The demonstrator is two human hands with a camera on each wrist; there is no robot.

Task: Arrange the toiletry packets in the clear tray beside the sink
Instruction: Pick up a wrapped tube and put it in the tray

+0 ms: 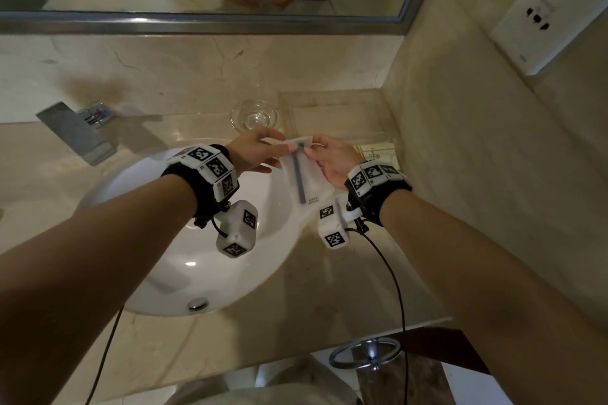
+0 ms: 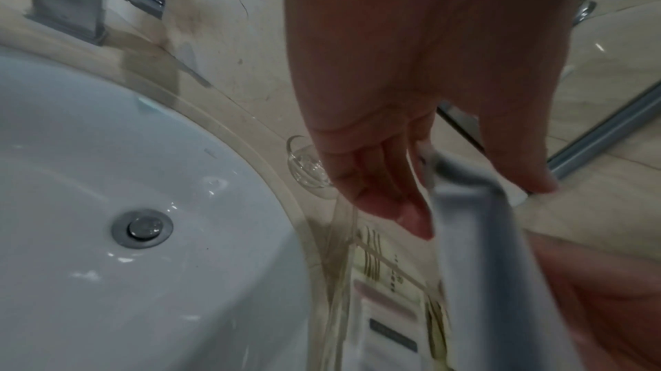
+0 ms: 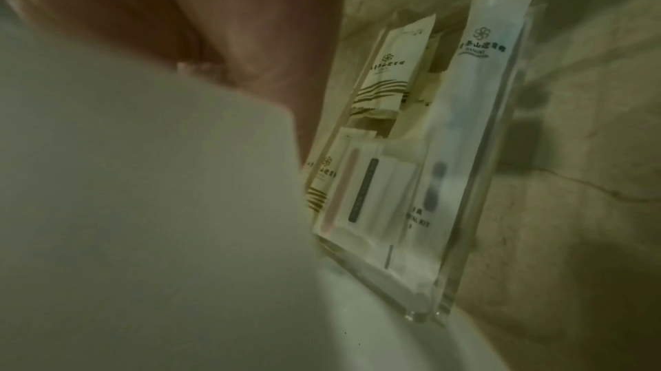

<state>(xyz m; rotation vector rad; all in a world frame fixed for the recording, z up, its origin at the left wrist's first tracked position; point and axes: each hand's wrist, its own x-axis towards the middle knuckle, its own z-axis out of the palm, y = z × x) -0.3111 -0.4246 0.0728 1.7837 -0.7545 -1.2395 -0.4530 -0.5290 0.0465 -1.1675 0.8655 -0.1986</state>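
Razor packet (image 1: 301, 174) up in the air over the rim of the sink (image 1: 184, 240), pinched at its top edge by both hands: left hand (image 1: 255, 151) with fingertips on the packet's left corner, the other fingers loosely extended; right hand (image 1: 329, 161) curled round the right edge. Dark razor handle hanging down inside the white sleeve, toward the sink side. Looks like the carrying step, packet in transit and not yet placed. Just beyond the sink rim, to its right, the clear tray (image 1: 332, 115) against the wall, already loaded: in the right wrist view a long dental-kit packet (image 3: 461, 128) along its far side and smaller sachets (image 3: 388, 72) beside it. Next move, by the look of it: swing the packet over the tray, lay it flat alongside the others, then let go. Glass dish (image 1: 254, 115) behind the sink, left of the tray. Tray walls barely legible from the head view; tray's near end hidden behind the right hand; print on the packets blurred.
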